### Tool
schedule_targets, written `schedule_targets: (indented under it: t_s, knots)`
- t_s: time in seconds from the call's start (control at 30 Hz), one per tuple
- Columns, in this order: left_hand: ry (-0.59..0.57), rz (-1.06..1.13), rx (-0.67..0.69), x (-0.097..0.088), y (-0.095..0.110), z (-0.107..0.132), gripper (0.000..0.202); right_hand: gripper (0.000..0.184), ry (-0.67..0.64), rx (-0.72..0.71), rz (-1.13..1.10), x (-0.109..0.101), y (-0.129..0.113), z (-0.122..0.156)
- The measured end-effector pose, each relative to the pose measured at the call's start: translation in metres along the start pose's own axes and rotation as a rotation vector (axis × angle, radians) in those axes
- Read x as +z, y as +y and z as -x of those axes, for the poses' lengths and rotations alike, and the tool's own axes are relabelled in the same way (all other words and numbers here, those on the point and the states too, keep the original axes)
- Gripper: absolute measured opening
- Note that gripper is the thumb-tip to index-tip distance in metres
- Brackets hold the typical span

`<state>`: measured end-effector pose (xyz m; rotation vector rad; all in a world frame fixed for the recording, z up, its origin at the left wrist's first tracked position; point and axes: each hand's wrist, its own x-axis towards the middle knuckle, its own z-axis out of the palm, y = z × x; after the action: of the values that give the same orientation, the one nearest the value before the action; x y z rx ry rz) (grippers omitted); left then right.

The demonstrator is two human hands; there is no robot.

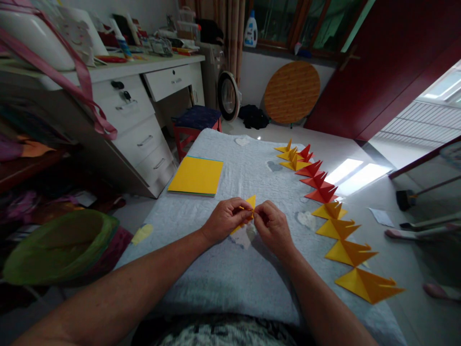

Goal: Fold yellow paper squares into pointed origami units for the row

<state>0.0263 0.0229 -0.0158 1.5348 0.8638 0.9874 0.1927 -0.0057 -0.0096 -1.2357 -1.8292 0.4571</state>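
Note:
Over the middle of the cloth, a small folded piece of yellow paper [251, 200] is held between my two hands. My left hand [226, 220] pinches it from the left, thumb against fingers, covering much of it. Fingertips of my right hand [272, 227] are closed at its right edge, and the two hands almost touch. Along the table's right side runs a line of folded paper cranes, yellow ones [347, 250] nearer me and red ones [320, 180] beyond, with several more yellow ones at the far end. A stack of square paper [196, 176], yellow on top, lies beyond my left hand.
A pale cloth with heart shapes covers the table [201, 283]. At left stand a white desk [131, 110] and a green-rimmed basket [61, 245]. A stool [196, 117] is past the far left corner; a round wooden tabletop [292, 91] leans against the back wall.

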Motion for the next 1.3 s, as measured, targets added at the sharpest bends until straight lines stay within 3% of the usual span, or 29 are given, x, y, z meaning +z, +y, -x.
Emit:
schedule_targets:
  t_s: [0.23,0.57,0.83,0.97,1.03,1.13,1.3]
  knots:
    - [0.014,-0.183,0.149,-0.002,0.002,-0.001,0.009,0.014,0.0,-0.011,0.012,0.0,-0.001,0.0]
    - [0.004,-0.188,0.134,-0.001,0.002,-0.001,0.011,0.013,-0.025,0.005,-0.008,0.0,-0.001,0.0]
    - [-0.027,-0.076,0.024,0.001,0.005,0.0,0.017,0.013,-0.043,0.011,-0.022,-0.001,-0.003,-0.002]
    - [-0.082,0.128,-0.111,0.002,0.0,0.001,0.018,0.012,-0.021,0.088,-0.07,-0.001,-0.002,-0.003]
    - [-0.074,0.167,-0.132,0.001,-0.002,0.001,0.028,0.012,-0.023,0.161,-0.118,-0.002,-0.001,-0.003]
    - [-0.028,0.076,-0.112,-0.002,-0.004,0.001,0.04,0.013,-0.035,0.265,-0.202,-0.004,0.0,-0.003]
    - [-0.001,-0.086,-0.089,-0.006,-0.011,-0.002,0.032,0.014,-0.1,0.332,-0.391,-0.007,0.004,-0.003]
